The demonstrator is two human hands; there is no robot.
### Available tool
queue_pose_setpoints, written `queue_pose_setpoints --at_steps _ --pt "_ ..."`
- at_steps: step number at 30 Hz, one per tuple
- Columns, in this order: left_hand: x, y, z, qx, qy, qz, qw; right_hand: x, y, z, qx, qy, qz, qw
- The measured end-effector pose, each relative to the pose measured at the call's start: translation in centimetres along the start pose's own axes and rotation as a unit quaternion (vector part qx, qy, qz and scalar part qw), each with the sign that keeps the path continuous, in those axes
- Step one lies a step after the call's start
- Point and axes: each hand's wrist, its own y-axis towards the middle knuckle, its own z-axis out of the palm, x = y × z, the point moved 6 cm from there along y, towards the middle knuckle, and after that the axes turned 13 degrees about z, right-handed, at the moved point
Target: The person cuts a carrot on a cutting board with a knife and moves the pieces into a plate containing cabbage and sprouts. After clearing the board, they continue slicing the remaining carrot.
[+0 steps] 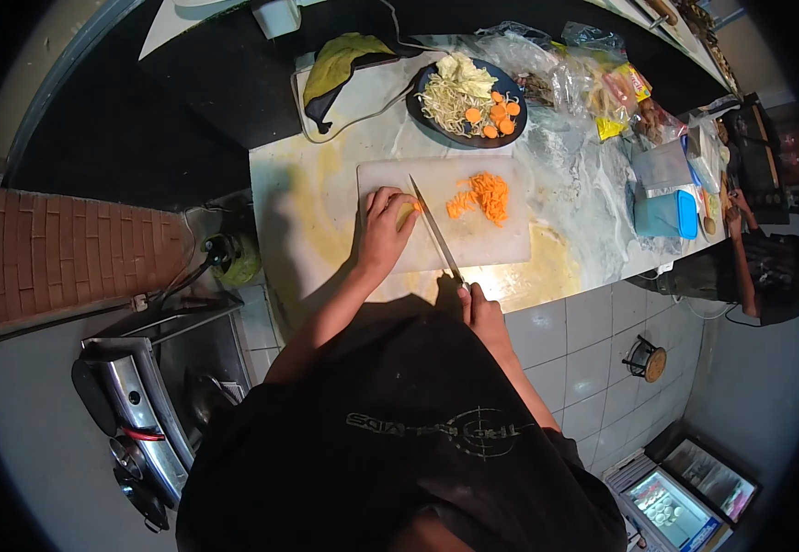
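On the white cutting board [445,248], my left hand [387,219] is closed over a piece of carrot [416,206], its orange end showing by the fingertips. My right hand [480,308] grips the handle of a long knife [438,232]. The blade lies slantwise over the board, its edge beside the carrot end and its tip pointing away from me. To the right of the blade is a heap of chopped carrot [489,198], with a smaller loose pile at its left side.
Behind the board stands a dark plate [456,138] with sprouts, cabbage and carrot slices. Plastic bags [593,83] and a blue-lidded container [686,214] are at the right. A cloth [340,69] lies back left. Another person [767,271] stands far right, near a stool [644,359].
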Motion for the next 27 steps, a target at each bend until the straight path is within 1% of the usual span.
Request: queue_pose_setpoints --at_steps 5,10,16,19,23,27 --pt "0.3 -0.1 0.0 -0.007 0.003 -0.004 1.0 0.0 0.3 0.0 0.005 -0.02 -0.012 1.0" --pt "0.1 0.0 -0.1 -0.019 -0.004 -0.003 1.0 0.9 -0.1 -0.4 0.035 -0.05 0.033 0.998" --pt "0.1 0.1 -0.2 -0.022 -0.015 -0.007 1.0 0.8 0.6 0.3 0.064 -0.053 0.047 0.995" --pt "-0.2 0.1 -0.2 -0.021 -0.011 0.001 1.0 0.6 1.3 1.1 0.048 -0.058 0.031 0.997" --pt "-0.5 0.3 -0.4 -0.018 0.008 0.015 1.0 1.0 1.1 1.3 0.031 -0.052 0.036 0.998" --pt "-0.4 0.1 -0.4 -0.012 0.02 0.016 1.0 0.1 0.2 1.3 0.019 -0.079 0.038 0.996"
